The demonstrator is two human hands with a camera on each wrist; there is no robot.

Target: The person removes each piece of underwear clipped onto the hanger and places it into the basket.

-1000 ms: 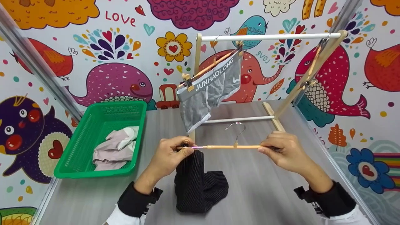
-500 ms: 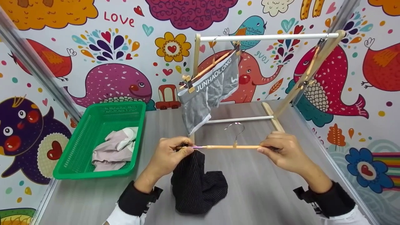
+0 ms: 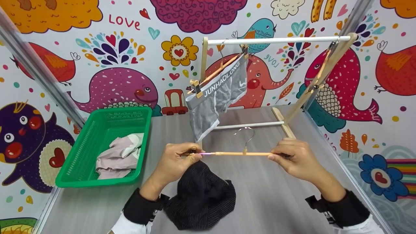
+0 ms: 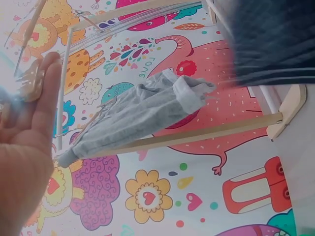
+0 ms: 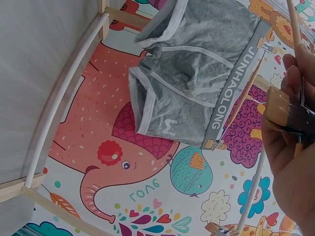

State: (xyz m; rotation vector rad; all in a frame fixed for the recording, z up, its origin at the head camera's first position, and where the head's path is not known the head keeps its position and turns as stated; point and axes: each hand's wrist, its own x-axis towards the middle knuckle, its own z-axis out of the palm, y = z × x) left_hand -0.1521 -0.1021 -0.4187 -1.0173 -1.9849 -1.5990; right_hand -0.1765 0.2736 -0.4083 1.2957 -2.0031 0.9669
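In the head view a clip hanger (image 3: pixel 230 153) with a metal hook lies level between both hands, hook up. My left hand (image 3: pixel 174 162) pinches its left end at the clip (image 4: pixel 32 84), fingers and thumb close together. The right hand (image 3: pixel 297 158) grips the other end, where a wooden-faced clip (image 5: pixel 278 109) shows in the right wrist view. Below the left hand a black pinstriped garment (image 3: pixel 203 198) is bunched low over the table, its upper edge away from the hanger. It is blurred at the top right of the left wrist view.
A wooden rack with a white top rail (image 3: pixel 279 40) stands behind the hands. Grey boxer briefs (image 3: pixel 217 94) hang from it on a clip hanger, and another hanger (image 3: pixel 321 68) hangs at its right end. A green basket (image 3: pixel 147 136) at left holds a pale pink-and-white garment (image 3: pixel 118 157).
The black garment, earlier hanging from the hanger's left end at my left hand, has come off and dropped into a bunched shape. Both hands and the hanger stay in nearly the same place.
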